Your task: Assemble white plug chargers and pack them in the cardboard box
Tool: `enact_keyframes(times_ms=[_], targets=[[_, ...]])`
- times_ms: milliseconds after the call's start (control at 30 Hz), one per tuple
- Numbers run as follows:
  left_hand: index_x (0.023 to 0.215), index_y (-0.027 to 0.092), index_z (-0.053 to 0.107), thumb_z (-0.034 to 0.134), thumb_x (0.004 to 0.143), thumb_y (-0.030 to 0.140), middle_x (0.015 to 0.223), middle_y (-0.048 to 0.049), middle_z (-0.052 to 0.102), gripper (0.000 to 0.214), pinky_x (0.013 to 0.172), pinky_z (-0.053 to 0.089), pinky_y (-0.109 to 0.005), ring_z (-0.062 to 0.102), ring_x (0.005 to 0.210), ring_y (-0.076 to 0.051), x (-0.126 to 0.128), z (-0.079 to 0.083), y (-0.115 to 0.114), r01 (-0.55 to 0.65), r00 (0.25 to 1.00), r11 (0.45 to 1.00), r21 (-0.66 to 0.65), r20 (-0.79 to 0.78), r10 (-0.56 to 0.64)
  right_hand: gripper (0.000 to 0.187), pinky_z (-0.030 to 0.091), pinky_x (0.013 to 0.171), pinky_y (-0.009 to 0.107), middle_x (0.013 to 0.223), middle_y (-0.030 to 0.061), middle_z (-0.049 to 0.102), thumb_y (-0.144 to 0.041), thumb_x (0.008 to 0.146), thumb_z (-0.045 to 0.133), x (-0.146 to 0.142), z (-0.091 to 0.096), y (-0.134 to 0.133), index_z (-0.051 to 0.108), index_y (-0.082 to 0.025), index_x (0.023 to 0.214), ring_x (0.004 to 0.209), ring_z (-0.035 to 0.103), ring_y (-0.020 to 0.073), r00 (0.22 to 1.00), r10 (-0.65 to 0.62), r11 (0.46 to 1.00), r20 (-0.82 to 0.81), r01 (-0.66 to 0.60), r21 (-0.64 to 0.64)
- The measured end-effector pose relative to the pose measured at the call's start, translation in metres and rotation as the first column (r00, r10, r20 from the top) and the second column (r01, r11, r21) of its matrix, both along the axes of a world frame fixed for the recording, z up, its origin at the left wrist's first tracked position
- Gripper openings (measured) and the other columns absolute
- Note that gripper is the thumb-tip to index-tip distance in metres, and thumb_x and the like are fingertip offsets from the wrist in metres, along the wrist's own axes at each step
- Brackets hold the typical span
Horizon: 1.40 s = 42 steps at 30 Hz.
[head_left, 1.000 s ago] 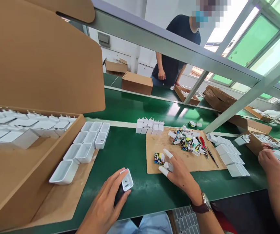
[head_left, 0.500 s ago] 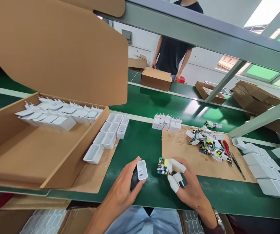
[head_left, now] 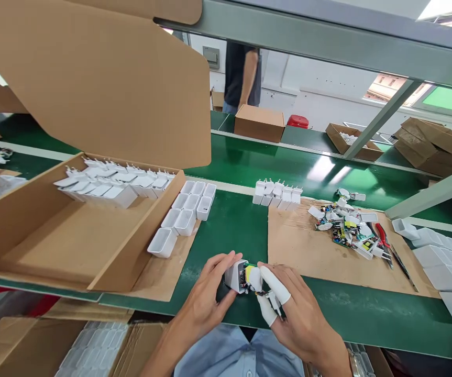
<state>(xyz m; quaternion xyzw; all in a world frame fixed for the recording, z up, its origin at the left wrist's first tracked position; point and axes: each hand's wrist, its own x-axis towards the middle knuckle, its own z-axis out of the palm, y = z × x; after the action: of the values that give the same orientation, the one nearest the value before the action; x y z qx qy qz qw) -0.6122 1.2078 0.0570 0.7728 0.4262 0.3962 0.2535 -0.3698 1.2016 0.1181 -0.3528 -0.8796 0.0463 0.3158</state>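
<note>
My left hand is closed round a white plastic charger housing, its open end turned to the right. My right hand, with white finger cots on thumb and forefinger, pinches a small circuit board with a yellow-wrapped part. A white plug piece hangs by the board at the right fingertips. The board's left edge is at the housing's mouth; how deep it sits inside I cannot tell. Several empty white housings stand in rows to the left of my hands.
An open carton at left holds rows of finished-looking chargers. Cardboard at right bears a pile of boards, red-handled pliers and tweezers. More housings lie far right. A person stands beyond the bench.
My hands have come together, bringing the circuit board to the housing's open end. The housing has turned from facing up to facing right. The person behind has moved left and turned.
</note>
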Motion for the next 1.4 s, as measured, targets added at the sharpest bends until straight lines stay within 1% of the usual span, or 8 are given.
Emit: enact_keyframes(times_ms=[133, 267, 433, 633, 867, 1100, 1267, 1400], targets=[[0.167, 0.033, 0.023, 0.055, 0.1, 0.009, 0.153, -0.0099, 0.063, 0.078, 0.115, 0.055, -0.045, 0.054, 0.144, -0.024, 0.0, 0.002, 0.0, -0.002, 1.0, 1.0, -0.002, -0.016, 0.002, 0.081, 0.062, 0.095, 0.052, 0.133, 0.021, 0.068, 0.002, 0.087, 0.048, -0.001, 0.004, 0.002, 0.031, -0.01, 0.165, 0.116, 0.065, 0.0323, 0.999, 0.007, 1.0, 0.04, -0.007, -0.011], [0.168, 0.033, 0.023, 0.052, 0.102, 0.01, 0.153, -0.0123, 0.062, 0.076, 0.111, 0.058, -0.044, 0.059, 0.14, -0.025, 0.001, 0.005, 0.0, -0.009, 1.0, 1.0, -0.017, -0.014, 0.008, 0.081, 0.062, 0.093, 0.054, 0.133, 0.0208, 0.067, 0.002, 0.084, 0.046, -0.003, 0.008, 0.003, 0.035, -0.013, 0.163, 0.116, 0.065, 0.0332, 0.995, -0.009, 1.0, 0.097, 0.008, 0.007], [0.168, 0.034, 0.022, 0.053, 0.104, 0.012, 0.152, -0.011, 0.062, 0.075, 0.114, 0.056, -0.043, 0.058, 0.141, -0.023, 0.001, 0.004, 0.0, -0.008, 1.0, 1.0, -0.004, 0.004, 0.008, 0.086, 0.062, 0.093, 0.054, 0.133, 0.0199, 0.068, 0.002, 0.079, 0.046, -0.004, 0.013, 0.005, 0.034, -0.013, 0.163, 0.115, 0.066, 0.0336, 0.99, -0.007, 1.0, 0.141, 0.006, 0.009], [0.168, 0.034, 0.023, 0.055, 0.104, 0.013, 0.153, -0.01, 0.062, 0.075, 0.115, 0.055, -0.044, 0.055, 0.143, -0.023, 0.0, 0.0, 0.001, -0.003, 1.0, 1.0, -0.007, 0.017, 0.003, 0.084, 0.06, 0.094, 0.053, 0.128, 0.0211, 0.069, -0.001, 0.084, 0.048, -0.005, 0.014, 0.009, 0.028, -0.007, 0.165, 0.111, 0.063, 0.0338, 0.985, -0.008, 1.0, 0.17, 0.003, 0.029], [0.168, 0.034, 0.023, 0.057, 0.104, 0.014, 0.151, -0.0098, 0.063, 0.075, 0.114, 0.055, -0.045, 0.055, 0.141, -0.024, 0.0, 0.002, 0.003, 0.005, 1.0, 1.0, 0.003, 0.015, -0.005, 0.082, 0.059, 0.09, 0.048, 0.124, 0.0201, 0.069, -0.002, 0.088, 0.048, -0.009, 0.015, 0.011, 0.023, -0.005, 0.166, 0.106, 0.061, 0.0322, 0.983, -0.02, 0.999, 0.183, 0.011, 0.046], [0.167, 0.033, 0.025, 0.058, 0.105, 0.018, 0.149, -0.0118, 0.062, 0.072, 0.114, 0.055, -0.044, 0.059, 0.138, -0.025, 0.0, 0.002, 0.002, -0.02, 1.0, 1.0, 0.006, 0.014, 0.02, 0.072, 0.057, 0.094, 0.051, 0.129, 0.0204, 0.068, -0.002, 0.086, 0.049, -0.009, 0.018, 0.01, 0.039, -0.005, 0.157, 0.11, 0.059, 0.0335, 0.971, -0.024, 0.998, 0.237, 0.008, 0.067], [0.167, 0.035, 0.025, 0.058, 0.104, 0.017, 0.15, -0.0108, 0.062, 0.074, 0.114, 0.055, -0.042, 0.059, 0.139, -0.024, 0.0, 0.002, 0.003, -0.018, 1.0, 1.0, 0.004, 0.015, 0.018, 0.057, 0.057, 0.093, 0.049, 0.125, 0.023, 0.068, 0.002, 0.081, 0.05, -0.014, 0.026, 0.011, 0.055, -0.001, 0.138, 0.109, 0.059, 0.0332, 0.965, -0.018, 0.993, 0.26, -0.012, 0.114], [0.168, 0.034, 0.025, 0.059, 0.103, 0.016, 0.149, -0.0106, 0.062, 0.075, 0.115, 0.055, -0.043, 0.059, 0.139, -0.024, 0.0, 0.0, 0.003, -0.024, 1.0, 1.0, 0.009, 0.019, 0.024, 0.051, 0.058, 0.094, 0.049, 0.127, 0.0231, 0.069, 0.005, 0.077, 0.048, -0.017, 0.028, 0.011, 0.062, -0.003, 0.125, 0.111, 0.058, 0.0329, 0.961, -0.034, 0.986, 0.274, -0.013, 0.168]])
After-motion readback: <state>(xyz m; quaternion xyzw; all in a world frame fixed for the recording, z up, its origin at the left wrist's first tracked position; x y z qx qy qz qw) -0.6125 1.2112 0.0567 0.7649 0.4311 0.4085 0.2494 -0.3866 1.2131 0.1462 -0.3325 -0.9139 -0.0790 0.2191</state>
